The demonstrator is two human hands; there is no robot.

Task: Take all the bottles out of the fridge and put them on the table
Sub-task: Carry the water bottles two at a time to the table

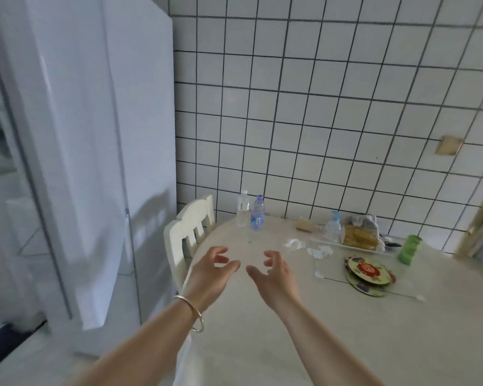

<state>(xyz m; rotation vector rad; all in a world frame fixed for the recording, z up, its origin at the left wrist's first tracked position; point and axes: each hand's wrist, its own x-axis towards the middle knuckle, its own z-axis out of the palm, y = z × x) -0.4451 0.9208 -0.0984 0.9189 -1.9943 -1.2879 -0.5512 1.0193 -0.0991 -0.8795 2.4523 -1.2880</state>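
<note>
Two clear plastic bottles stand upright, touching, at the far left edge of the cream tabletop (304, 316): one white-capped bottle (243, 208), one blue-capped bottle (257, 214). Left hand (211, 273) and right hand (273, 273) hover above the tabletop, nearer than the bottles, fingers loosely spread, holding nothing. White fridge (95, 135) stands left of the tabletop.
</note>
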